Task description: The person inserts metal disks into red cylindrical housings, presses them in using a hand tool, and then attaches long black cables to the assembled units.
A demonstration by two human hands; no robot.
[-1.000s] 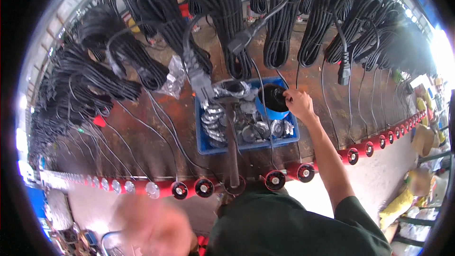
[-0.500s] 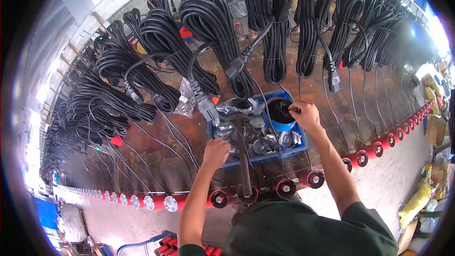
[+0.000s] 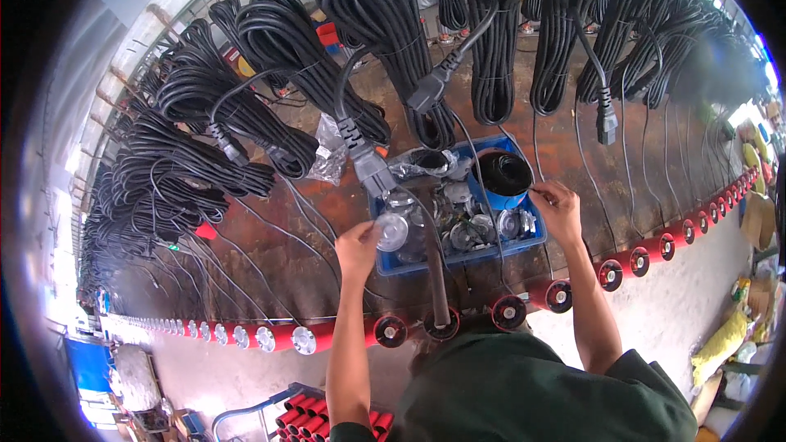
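Observation:
My left hand point(image 3: 357, 252) pinches a clear round plastic disc point(image 3: 393, 232) above the left side of a blue crate point(image 3: 511, 251). More clear plastic parts point(image 3: 461, 237), some bagged, lie in the crate. In its right half stands a round blue tub point(image 3: 494, 196) with thin black rings point(image 3: 504, 170) inside. Just right of the tub, my right hand point(image 3: 560, 211) has its thumb and fingers pinched together; whatever they hold is too small to make out. Below my hands, red tubes with black round ends point(image 3: 390, 331) line the table's front edge.
Bundled black cables point(image 3: 385, 24) with grey plugs point(image 3: 372, 172) hang in front, their thin leads running down to the red tubes. An upright metal post point(image 3: 435, 278) stands before the crate. Clear-ended tubes point(image 3: 304, 340) continue left. A cart point(image 3: 262, 406) of red tubes is below.
My left hand has come up from the crate with the clear disc. My right hand has left the tub's mouth and moved to its right. The whole view has shifted slightly.

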